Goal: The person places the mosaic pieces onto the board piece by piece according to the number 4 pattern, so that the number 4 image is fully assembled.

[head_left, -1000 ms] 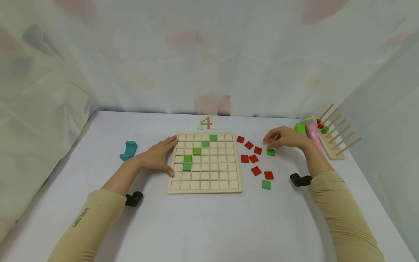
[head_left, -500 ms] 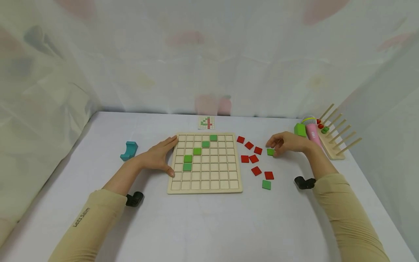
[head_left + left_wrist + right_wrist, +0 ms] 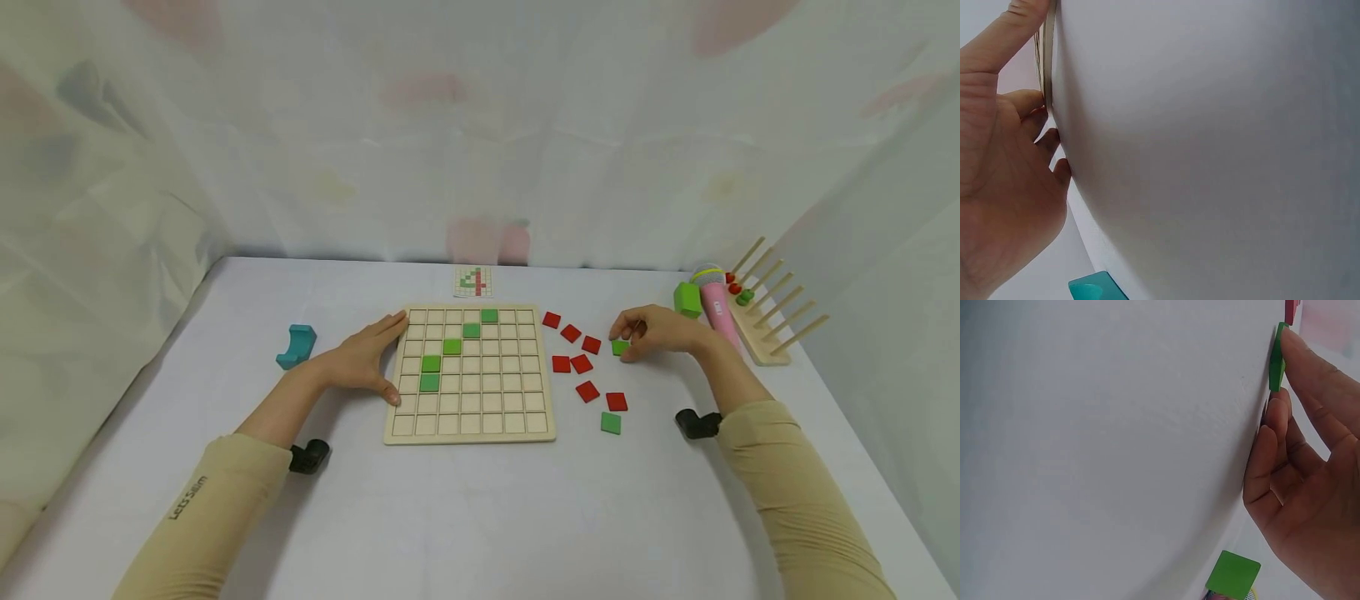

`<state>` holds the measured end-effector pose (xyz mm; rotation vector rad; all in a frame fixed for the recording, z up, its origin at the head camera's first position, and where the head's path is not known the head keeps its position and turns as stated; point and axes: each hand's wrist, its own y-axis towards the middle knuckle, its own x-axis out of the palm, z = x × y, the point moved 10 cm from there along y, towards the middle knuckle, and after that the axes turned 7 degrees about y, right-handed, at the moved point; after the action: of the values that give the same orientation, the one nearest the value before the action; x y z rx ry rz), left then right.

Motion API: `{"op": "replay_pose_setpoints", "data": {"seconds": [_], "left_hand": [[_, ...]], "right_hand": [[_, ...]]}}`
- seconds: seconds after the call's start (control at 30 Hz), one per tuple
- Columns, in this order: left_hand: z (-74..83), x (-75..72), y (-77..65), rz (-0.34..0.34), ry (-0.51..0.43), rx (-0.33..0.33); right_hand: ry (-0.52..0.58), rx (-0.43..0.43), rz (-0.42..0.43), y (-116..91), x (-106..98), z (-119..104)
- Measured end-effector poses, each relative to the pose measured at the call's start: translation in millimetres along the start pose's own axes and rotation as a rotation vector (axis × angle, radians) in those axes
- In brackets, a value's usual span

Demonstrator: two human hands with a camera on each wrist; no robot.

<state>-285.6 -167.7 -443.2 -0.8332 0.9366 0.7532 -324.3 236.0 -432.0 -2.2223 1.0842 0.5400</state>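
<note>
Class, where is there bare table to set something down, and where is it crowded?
Bare: the table between both sleeves, nearer than the grid board; also left of the teal block. Crowded: right of the board, with red tiles, green tiles and the right hand; farther right, microphone and peg rack.

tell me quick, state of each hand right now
Left hand: open, touching the left edge of the wooden board.
Right hand: closed, pinching a green tile.
</note>
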Motion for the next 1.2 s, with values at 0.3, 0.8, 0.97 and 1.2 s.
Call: {"op": "replay_pose_setpoints", "data": {"seconds": [0.3,0.8,0.97,1.2], "left_hand": [[0.8,0.7,-0.5,-0.002,-0.021,0.013],[0.0,1.7,-0.1,0.003,-0.018,0.017],[0.0,0.7,-0.3,0.008,-0.018,0.016],[-0.9,1.1,1.2,0.007,-0.013,0.014]], "right_hand": [[-0.017,-0.015,0.018,0,2,-4],[-0.034,-0.050,0.083,1,-6,-17],[-0.076,-0.048,0.129,2,-8,-30],[-0.115,-0.090,0.177,9,0,-56]]}}
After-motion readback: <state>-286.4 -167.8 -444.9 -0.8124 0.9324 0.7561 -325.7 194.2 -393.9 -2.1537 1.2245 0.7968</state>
